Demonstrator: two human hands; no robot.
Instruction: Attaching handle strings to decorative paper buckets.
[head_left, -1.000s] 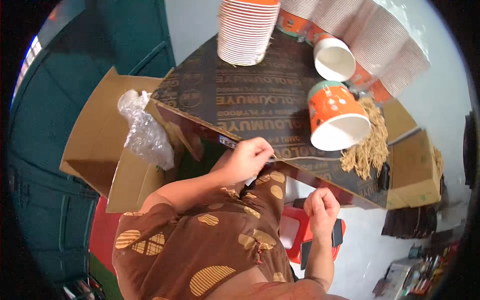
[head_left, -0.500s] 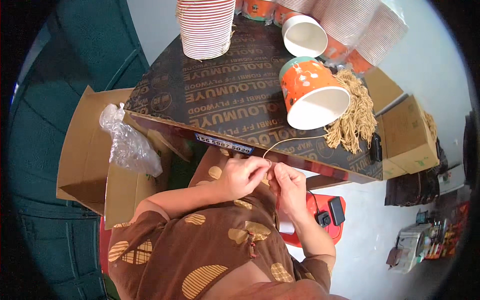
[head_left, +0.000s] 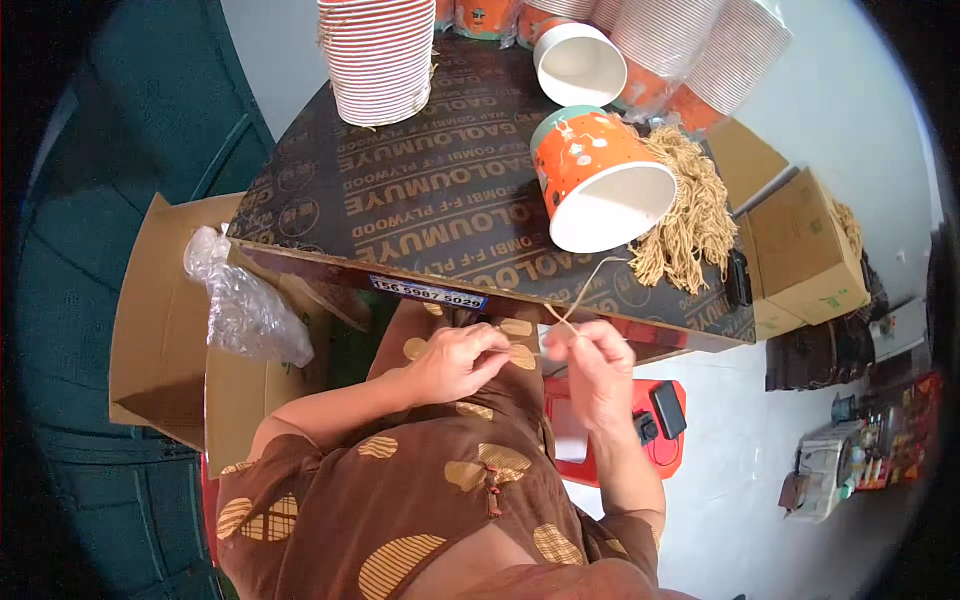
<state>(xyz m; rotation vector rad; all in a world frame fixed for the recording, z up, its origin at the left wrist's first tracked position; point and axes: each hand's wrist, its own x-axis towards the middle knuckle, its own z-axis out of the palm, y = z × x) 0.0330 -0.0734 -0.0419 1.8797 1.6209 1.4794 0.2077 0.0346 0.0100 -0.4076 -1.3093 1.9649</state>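
Just in front of the table edge, my right hand [head_left: 600, 365] pinches a thin tan string [head_left: 583, 293]. From there the string curves up over the edge towards a bundle of tan strings [head_left: 695, 225] on the tabletop. My left hand [head_left: 460, 362] is a little apart to the left, thumb and fingers closed, and a faint strand seems to run from it to the right hand. An orange paper bucket [head_left: 585, 150] with a green base lies on its side against the bundle, its white mouth towards me.
A tall stack of paper buckets [head_left: 380, 70] stands at the back left of the dark plywood table [head_left: 420, 200]. A white bucket [head_left: 580, 65] and wrapped stacks [head_left: 665, 40] are behind. Cardboard boxes [head_left: 165, 300] flank the table; a plastic bag [head_left: 250, 310] hangs left. A red stool [head_left: 665, 450] is below.
My hands have moved apart: the left a little left, the right slightly right. The string now crosses in a loop above the right hand. The whole view has shifted slightly.
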